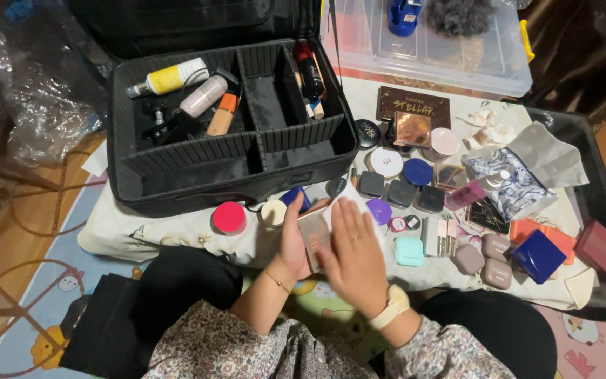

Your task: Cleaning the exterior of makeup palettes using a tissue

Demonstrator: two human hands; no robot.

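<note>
A flat pinkish palette (313, 235) sits between the two hands, low in the middle of the view and just in front of the black case. The left hand (293, 238) is clamped on it, thumb and fingers wrapped round its left edge. The right hand (351, 253) lies flat over its right side with the fingers stretched out and held together, gripping nothing; a pale watch (393, 307) sits on that wrist and a thin bracelet (275, 280) on the left.

Just beyond the palette, touching or nearly touching the left fingertips, are a blue round pot (294, 198) and a cream round jar (272, 213), with a red-lidded jar (229, 217) further left. To the right of the right hand lie a purple compact (379, 210), a mint-green case (409, 250) and a spread of small square and round compacts on a pale quilted cloth (128, 235).

Behind them stands the open black organiser case (191, 165) with ribbed dividers; its back left compartment holds a yellow-and-white tube (170, 78), a pink bottle (203, 96) and an orange-capped tube (221, 116), and a red-and-black bottle (308, 69) stands in the back right one. Further right are a dark long palette (413, 105), a blue square box (538, 256) and a dark red box (601, 249). A clear plastic bin (489, 67) sits at the top.
</note>
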